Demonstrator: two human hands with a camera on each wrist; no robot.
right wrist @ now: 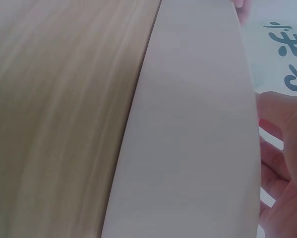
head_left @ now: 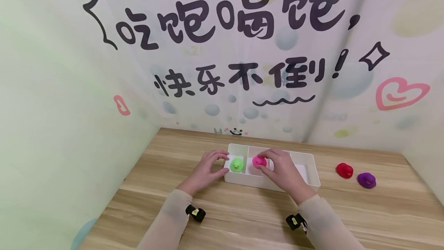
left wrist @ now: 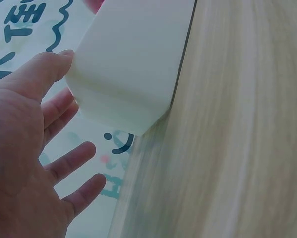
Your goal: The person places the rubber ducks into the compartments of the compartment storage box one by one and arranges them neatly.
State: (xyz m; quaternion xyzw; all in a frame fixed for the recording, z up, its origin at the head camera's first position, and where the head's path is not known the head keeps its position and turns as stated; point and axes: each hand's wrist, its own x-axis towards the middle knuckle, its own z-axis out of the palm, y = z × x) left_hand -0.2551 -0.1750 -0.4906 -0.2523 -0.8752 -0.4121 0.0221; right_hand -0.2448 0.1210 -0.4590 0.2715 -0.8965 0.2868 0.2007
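A white divided box [head_left: 243,179] stands on the wooden table. In its left compartment sits a small green rubber duck [head_left: 237,164] with a smiling face. My right hand [head_left: 282,168] pinches a pink rubber duck [head_left: 258,161] between thumb and fingers, in the compartment beside the green one. My left hand [head_left: 206,169] rests its thumb and fingertips at the box's left end, with the fingers spread. In the left wrist view, the thumb [left wrist: 59,62] meets the box's rim and two fingers stand away from it. The box wall hides most of the pink duck in the right wrist view.
On the table to the right of the box lie a red rubber duck [head_left: 345,170] and a purple rubber duck [head_left: 366,180]. A printed curtain [head_left: 222,103] with dark lettering hangs behind the table's back edge. Another pale curtain [head_left: 62,126] stands along the left side.
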